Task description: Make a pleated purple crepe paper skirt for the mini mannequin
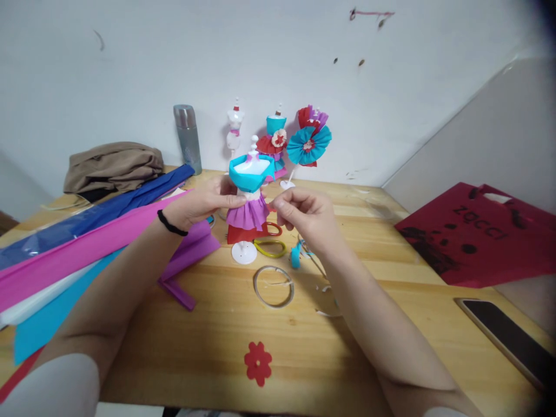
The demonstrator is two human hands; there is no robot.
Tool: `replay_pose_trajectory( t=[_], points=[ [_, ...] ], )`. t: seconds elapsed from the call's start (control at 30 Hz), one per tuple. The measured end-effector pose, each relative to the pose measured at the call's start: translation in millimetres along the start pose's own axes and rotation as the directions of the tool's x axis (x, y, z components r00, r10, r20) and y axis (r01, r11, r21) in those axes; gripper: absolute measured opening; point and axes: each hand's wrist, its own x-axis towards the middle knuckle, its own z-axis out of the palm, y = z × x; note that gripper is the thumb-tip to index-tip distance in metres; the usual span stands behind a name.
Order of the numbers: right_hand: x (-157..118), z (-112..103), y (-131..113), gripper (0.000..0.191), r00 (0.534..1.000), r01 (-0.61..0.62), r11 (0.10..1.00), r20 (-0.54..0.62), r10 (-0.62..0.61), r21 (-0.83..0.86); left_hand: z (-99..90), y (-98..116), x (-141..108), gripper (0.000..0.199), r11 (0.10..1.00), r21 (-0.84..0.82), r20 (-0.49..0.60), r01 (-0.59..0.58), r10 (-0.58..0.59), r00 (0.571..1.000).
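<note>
A small white dress form [253,167] stands upright on its round base, wearing a turquoise paper top [247,182] and a gathered purple paper skirt [247,214]. My left hand [215,200] is wrapped round its waist from the left, thumb across the front and the other fingers mostly behind it. At the skirt's right edge, my right hand [302,213] is closed in a pinch; what lies between its fingertips is too small to make out. Yellow-handled scissors [271,249] and a red handle [274,229] lie just behind the base.
Three more dress forms [308,145] stand by the wall, near a grey flask [188,139]. Coloured paper rolls [95,237] lie left. A wire ring [273,303], red paper flower [258,364], turquoise roll [296,255], phone [504,336] and red bag [473,237] are also on the table.
</note>
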Motion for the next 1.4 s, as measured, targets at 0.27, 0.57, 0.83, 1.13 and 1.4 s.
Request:
replay_pose_trajectory(
  t=[0.27,0.57,0.83,1.13,1.4],
  points=[
    [-6.0,5.5,1.8,0.012,0.984,0.157,0.972,-0.057,-0.169,-0.174,-1.9,-1.1,-0.1,0.054,0.999,0.043,-0.021,0.028,-0.027,0.999],
    [-9.8,17.8,3.8,0.009,0.947,0.258,0.881,-0.077,-0.312,-0.395,3.2,-1.1,3.8,0.059,0.997,0.076,0.021,0.01,-0.012,1.0],
    [2.0,6.3,5.6,0.013,0.999,0.033,0.999,-0.04,-0.031,0.043,0.6,-2.8,1.6,0.055,0.997,0.07,-0.036,0.038,-0.035,0.999],
    [-8.1,13.3,7.0,0.016,0.93,0.262,0.833,-0.102,-0.353,-0.488,3.8,1.4,1.6,0.052,0.999,0.037,0.02,0.033,-0.034,0.999],
    [-7.0,12.2,12.8,0.01,0.903,0.319,0.774,-0.073,-0.423,-0.547,8.2,4.2,2.1,0.056,0.996,0.082,0.015,0.021,-0.022,1.0]
  ],
)
